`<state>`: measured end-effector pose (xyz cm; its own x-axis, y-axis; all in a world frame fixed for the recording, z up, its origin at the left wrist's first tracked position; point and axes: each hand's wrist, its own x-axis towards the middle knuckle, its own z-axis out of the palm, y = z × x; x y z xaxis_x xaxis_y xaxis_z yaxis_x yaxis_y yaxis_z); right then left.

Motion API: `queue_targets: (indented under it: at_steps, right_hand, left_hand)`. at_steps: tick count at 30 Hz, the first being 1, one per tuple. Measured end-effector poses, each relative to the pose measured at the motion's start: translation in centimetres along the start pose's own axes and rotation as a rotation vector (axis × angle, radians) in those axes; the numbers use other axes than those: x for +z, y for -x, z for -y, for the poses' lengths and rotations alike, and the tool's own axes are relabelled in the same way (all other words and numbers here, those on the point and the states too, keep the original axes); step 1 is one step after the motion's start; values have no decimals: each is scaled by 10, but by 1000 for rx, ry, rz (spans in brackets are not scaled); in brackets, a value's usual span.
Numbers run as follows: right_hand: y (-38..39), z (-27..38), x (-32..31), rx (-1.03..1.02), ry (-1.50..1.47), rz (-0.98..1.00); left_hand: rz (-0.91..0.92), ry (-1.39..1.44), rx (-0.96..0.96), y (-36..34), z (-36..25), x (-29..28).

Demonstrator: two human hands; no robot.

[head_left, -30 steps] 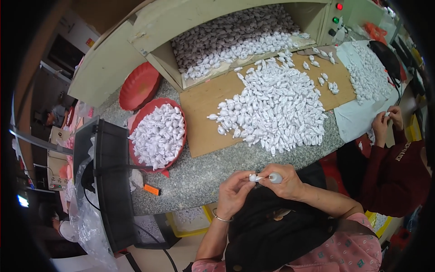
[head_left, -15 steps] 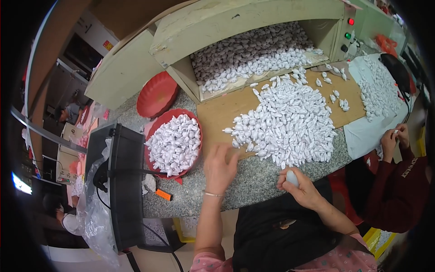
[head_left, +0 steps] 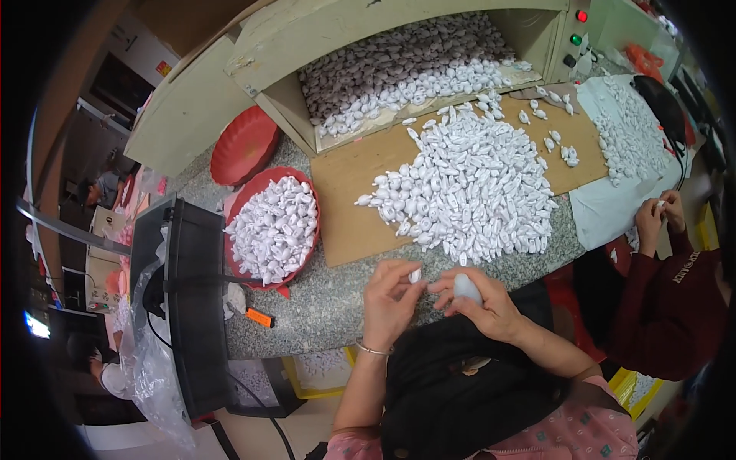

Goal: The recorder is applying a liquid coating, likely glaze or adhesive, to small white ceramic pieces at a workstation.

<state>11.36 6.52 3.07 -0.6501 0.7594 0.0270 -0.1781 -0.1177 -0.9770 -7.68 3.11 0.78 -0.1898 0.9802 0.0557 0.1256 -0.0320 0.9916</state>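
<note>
My left hand [head_left: 389, 303] pinches a small white piece [head_left: 415, 275] between thumb and fingertips, above the front of the stone counter. Close beside it on the right, my right hand [head_left: 491, 310] is closed around a smooth, pale, egg-shaped object [head_left: 466, 288], whose kind I cannot make out. Just beyond both hands lies a large pile of small white pieces [head_left: 479, 184], partly on a brown board [head_left: 345, 222]. More such pieces fill a red fluted bowl [head_left: 313, 201] to the left.
Behind the board stands a cream box-like unit [head_left: 399, 38] heaped with white pieces inside. A second red bowl [head_left: 244, 146], black crate [head_left: 195, 299] and orange object [head_left: 260, 317] sit to the left. At right, another person's hands [head_left: 659, 218] work beside a white cloth [head_left: 586, 215].
My left hand has come right, toward my right hand, and now holds a small white piece. The whole view has shifted slightly.
</note>
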Motion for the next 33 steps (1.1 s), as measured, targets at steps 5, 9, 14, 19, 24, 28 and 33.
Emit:
queue_targets:
  at_steps: [5, 9, 14, 19, 24, 28, 33]
  right_hand:
    - [-11, -12, -3, 89, 73, 66]
    - [-8, -12, -2, 76, -25, 76]
    - [-4, -10, -7, 96, -173, 88]
    - [-4, -9, -17, 124, -161, 127]
    - [1, 7, -17, 7, 207, 16]
    - [5, 5, -18, -35, 242, -27]
    - [2, -8, -13, -27, -1, -40]
  left_hand:
    - [41, 405, -208, 18, -5, 5]
    - [106, 493, -273, 23, 7, -2]
    - [141, 617, -282, 23, 7, 6]
    - [148, 628, -247, 18, 8, 12]
    - [-4, 142, -59, 13, -4, 11]
    - [31, 157, -114, 16, 6, 6]
    - [88, 123, -50, 14, 4, 17]
